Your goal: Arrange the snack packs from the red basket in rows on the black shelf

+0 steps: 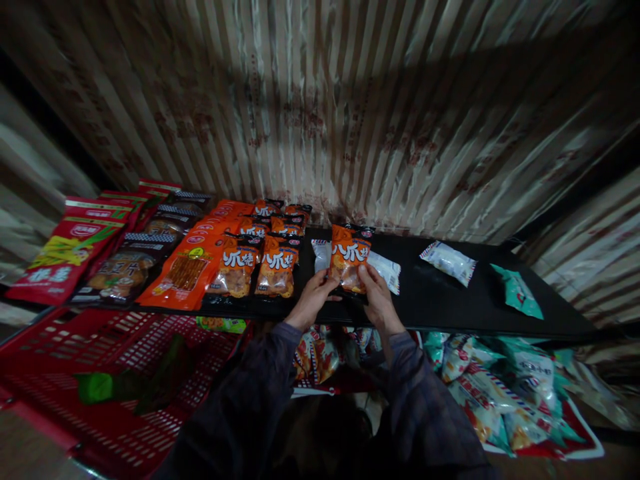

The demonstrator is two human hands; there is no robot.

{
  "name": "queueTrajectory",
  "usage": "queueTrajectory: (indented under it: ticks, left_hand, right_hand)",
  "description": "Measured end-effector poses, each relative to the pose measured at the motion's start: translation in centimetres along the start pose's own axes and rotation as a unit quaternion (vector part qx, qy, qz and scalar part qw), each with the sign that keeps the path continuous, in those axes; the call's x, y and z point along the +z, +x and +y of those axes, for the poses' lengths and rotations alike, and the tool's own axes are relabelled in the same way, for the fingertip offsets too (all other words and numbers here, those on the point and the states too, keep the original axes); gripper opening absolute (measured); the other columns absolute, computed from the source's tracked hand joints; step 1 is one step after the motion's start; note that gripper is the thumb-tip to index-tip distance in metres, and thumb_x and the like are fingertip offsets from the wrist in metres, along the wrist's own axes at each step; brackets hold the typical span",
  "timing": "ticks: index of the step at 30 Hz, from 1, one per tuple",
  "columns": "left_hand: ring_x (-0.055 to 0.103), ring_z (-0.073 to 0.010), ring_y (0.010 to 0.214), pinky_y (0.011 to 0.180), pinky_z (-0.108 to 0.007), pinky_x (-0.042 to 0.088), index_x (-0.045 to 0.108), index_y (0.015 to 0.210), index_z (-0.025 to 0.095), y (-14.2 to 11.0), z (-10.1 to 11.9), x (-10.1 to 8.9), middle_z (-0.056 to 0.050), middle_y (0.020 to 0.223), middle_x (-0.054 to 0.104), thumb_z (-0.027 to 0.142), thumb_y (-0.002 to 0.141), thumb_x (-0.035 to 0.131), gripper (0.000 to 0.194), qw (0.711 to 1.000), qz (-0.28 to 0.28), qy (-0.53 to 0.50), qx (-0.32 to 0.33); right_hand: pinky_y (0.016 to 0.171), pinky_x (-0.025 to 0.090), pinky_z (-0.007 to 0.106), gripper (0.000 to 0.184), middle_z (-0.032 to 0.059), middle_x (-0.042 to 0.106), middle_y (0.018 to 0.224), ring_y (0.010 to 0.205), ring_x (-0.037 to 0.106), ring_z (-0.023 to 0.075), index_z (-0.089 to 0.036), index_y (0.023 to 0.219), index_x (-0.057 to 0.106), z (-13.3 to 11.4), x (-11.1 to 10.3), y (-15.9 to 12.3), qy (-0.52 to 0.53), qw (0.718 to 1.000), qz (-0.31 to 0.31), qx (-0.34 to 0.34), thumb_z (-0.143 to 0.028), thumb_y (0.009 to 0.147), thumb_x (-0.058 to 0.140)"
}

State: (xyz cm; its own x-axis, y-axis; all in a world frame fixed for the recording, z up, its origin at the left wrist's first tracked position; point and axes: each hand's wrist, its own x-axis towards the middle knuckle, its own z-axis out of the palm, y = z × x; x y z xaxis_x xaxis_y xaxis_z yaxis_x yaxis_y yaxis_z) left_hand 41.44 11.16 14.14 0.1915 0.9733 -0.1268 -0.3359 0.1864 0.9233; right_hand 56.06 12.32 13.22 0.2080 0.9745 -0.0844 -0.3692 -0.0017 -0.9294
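Observation:
Between my two hands is an orange and black snack bag (349,257), held upright with its printed front toward me. My left hand (319,293) grips its lower left edge, and my right hand (376,293) grips the lower right edge. Behind it a white snack packet (386,270) lies on the black shelf (435,303), partly covered by the held bag. Left of my hands, matching orange and black bags (278,267) stand in two rows. Farther right lie another white packet (449,262) and a teal packet (517,291).
Large orange bags (187,270), dark brown bags (120,267) and red bags (67,250) fill the shelf's left end. Below stand a red basket (45,350) with a green item and a basket with several teal and white packets (525,400). A striped wrapped wall (320,120) rises behind.

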Motion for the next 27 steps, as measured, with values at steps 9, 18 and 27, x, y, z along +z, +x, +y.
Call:
queueTrajectory:
  ticks: [9,18,27]
  left_hand:
    - [0.066,-0.0279,0.105,0.087,-0.040,0.055,0.070,0.103,0.016,0.2,-0.4,-0.1,-0.010,0.110,0.073,0.037,0.069,0.080,0.041,0.999,0.019,-0.017,0.030]
    - [0.066,-0.0211,0.096,0.074,-0.030,0.056,0.067,0.097,0.017,0.8,-0.4,-0.4,-0.007,0.105,0.072,0.036,0.070,0.079,0.035,0.995,0.073,-0.045,0.044]
    - [0.067,-0.0215,0.098,0.089,-0.035,0.053,0.066,0.098,0.017,1.2,-0.6,-0.3,-0.007,0.101,0.074,0.030,0.072,0.076,0.031,0.992,0.093,-0.018,0.088]
  right_hand:
    - [0.088,0.056,0.038,0.050,0.0006,0.075,0.103,0.098,0.070,0.0235,-0.027,0.104,0.069,-0.8,0.3,-0.7,0.019,0.999,-0.034,0.013,-0.049,0.062,0.084]
    - [0.077,0.058,0.028,0.044,-0.0017,0.072,0.105,0.091,0.067,0.0154,-0.027,0.096,0.073,-0.2,-0.3,-1.2,0.019,0.996,-0.074,0.045,-0.031,0.055,0.089]
    - [0.072,0.056,0.025,0.040,-0.0017,0.073,0.096,0.082,0.065,0.0136,-0.025,0.091,0.072,-0.1,-0.1,-1.5,0.026,0.996,-0.066,0.051,-0.030,0.055,0.088]
